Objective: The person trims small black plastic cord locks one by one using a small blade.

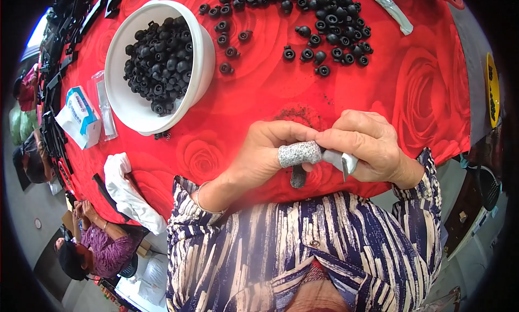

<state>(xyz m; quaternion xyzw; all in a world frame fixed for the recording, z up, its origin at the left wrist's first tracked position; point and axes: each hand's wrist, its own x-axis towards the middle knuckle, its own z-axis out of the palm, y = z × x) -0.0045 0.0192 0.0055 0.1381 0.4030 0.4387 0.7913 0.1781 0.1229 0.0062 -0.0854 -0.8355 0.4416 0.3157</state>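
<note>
My left hand (260,151) and my right hand (368,144) meet over the near part of the table, fingertips pinched together. Whatever sits between those fingertips is hidden. A grey speckled knit sleeve (299,154) wraps one finger of the left hand. Below it shows a dark rounded stub (298,177); I cannot tell whether it is a part or a covered finger. From the curled fingers of the right hand sticks a small pale metal blade (349,164). Dark crumbs (300,114) lie on the cloth just beyond the hands.
A white bowl (206,58) full of small black round parts stands at left. Many more such parts (335,31) lie loose at the far side. A tissue box (81,117), a white cloth (127,190) and black strips lie leftward on the red rose-patterned tablecloth (243,101). Other people sit at left.
</note>
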